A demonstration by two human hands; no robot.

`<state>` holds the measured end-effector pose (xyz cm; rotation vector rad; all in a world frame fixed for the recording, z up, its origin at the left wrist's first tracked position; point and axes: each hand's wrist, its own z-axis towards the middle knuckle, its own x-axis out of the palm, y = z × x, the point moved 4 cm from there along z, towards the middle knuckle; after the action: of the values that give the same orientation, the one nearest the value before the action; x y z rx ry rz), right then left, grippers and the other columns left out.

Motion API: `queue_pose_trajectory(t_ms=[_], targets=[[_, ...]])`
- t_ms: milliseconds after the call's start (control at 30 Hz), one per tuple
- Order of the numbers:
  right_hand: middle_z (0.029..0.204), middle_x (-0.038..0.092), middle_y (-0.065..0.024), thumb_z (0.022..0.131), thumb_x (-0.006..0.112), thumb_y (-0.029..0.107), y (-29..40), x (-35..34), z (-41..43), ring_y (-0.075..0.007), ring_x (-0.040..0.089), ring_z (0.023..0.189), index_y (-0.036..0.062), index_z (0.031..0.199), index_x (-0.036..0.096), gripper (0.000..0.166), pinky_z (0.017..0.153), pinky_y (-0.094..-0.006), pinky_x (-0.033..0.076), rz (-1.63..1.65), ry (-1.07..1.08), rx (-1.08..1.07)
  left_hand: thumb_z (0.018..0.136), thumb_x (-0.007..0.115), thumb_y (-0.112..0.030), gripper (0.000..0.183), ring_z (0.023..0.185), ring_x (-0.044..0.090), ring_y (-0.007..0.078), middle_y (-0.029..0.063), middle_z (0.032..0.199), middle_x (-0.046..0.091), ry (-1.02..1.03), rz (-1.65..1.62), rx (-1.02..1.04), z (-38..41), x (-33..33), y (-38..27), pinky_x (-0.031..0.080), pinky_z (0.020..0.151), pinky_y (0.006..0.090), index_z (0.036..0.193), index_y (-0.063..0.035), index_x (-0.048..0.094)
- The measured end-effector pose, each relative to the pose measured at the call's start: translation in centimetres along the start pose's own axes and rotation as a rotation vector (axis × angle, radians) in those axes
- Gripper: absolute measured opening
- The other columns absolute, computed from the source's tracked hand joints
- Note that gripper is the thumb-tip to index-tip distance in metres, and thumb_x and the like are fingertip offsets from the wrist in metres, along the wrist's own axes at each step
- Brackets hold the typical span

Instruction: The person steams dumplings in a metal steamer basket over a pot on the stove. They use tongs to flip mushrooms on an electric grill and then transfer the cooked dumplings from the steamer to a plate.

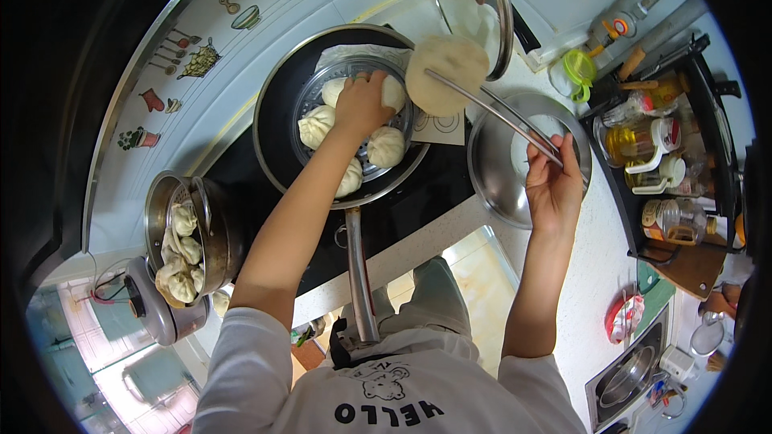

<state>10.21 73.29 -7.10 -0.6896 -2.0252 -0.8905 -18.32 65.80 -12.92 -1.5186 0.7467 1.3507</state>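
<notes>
A black frying pan (274, 132) with a steel handle sits on the black cooktop. In it is a perforated metal steamer rack (301, 87) with several pale buns, among them a pleated bun (386, 147). My left hand (363, 105) lies palm down over the buns, its fingers touching or around one; the palm hides whether it grips. My right hand (553, 175) holds metal chopsticks (500, 110), which pinch a round flatbread (447, 75) in the air right of the pan. Below the chopsticks stands a wide steel bowl (497, 175) with something white inside.
A steel pot (220, 235) at left holds more buns (181, 286), beside a grey appliance (160, 307). A glass lid (500, 18) leans upright behind the flatbread. At right are a black rack (615, 193) with oil bottles (639, 140) and a sink (594, 398).
</notes>
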Motion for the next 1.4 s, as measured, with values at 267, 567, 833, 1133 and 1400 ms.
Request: queue_pose_trajectory(t_ms=[267, 567, 833, 1133, 1400], targets=[[0.082, 0.060, -0.0249, 0.085, 0.053, 0.020, -0.1, 0.0, 0.4, -0.0309, 0.062, 0.066, -0.0017, 0.080, 0.053, 0.023, 0.054, -0.0239, 0.055, -0.042, -0.029, -0.028, 0.061, 0.070, -0.032, 0.060, 0.093, 0.051, 0.0352, 0.0157, 0.104, 0.053, 0.105, -0.096, -0.028, -0.8, -1.2, -2.9, 0.043, 0.078, 0.0404, 0.112, -0.0103, 0.047], [0.081, 0.060, -0.0239, 0.086, 0.052, 0.020, -0.4, 0.8, 0.1, -0.0299, 0.063, 0.066, -0.0014, 0.080, 0.053, 0.022, 0.053, -0.0231, 0.055, -0.053, -0.031, 0.007, 0.059, 0.071, -0.028, 0.058, 0.095, 0.053, 0.0319, 0.0158, 0.105, 0.054, -0.004, 0.019, -0.152, -1.3, -4.2, 6.0, 0.044, 0.081, 0.0380, 0.111, -0.0116, 0.051], [0.081, 0.060, -0.0246, 0.086, 0.052, 0.020, -0.4, 0.9, 0.1, -0.0305, 0.063, 0.066, -0.0018, 0.080, 0.053, 0.022, 0.053, -0.0237, 0.055, -0.049, -0.011, -0.008, 0.061, 0.065, -0.023, 0.045, 0.089, 0.056, 0.0316, 0.0164, 0.097, 0.055, -0.003, -0.060, -0.286, -1.1, -5.1, 6.1, 0.045, 0.076, 0.0379, 0.102, -0.0107, 0.052], [0.081, 0.060, -0.0241, 0.086, 0.052, 0.021, -1.0, 1.4, 0.1, -0.0301, 0.063, 0.067, -0.0020, 0.081, 0.053, 0.023, 0.053, -0.0236, 0.055, -0.068, 0.008, 0.012, 0.065, 0.064, -0.036, 0.058, 0.096, 0.054, 0.0299, 0.0172, 0.108, 0.054, 0.129, -0.080, -0.271, -1.0, -4.5, 3.9, 0.044, 0.081, 0.0367, 0.114, -0.0101, 0.050], [0.081, 0.060, -0.0235, 0.086, 0.052, 0.020, -1.1, 1.1, 0.4, -0.0292, 0.063, 0.067, -0.0019, 0.081, 0.053, 0.023, 0.054, -0.0228, 0.055, -0.063, 0.007, 0.024, 0.058, 0.071, -0.043, 0.072, 0.096, 0.055, 0.0314, 0.0203, 0.104, 0.056, 0.338, -0.033, -0.320, -5.5, -4.2, 7.7, 0.043, 0.082, 0.0350, 0.112, -0.0028, 0.048]])
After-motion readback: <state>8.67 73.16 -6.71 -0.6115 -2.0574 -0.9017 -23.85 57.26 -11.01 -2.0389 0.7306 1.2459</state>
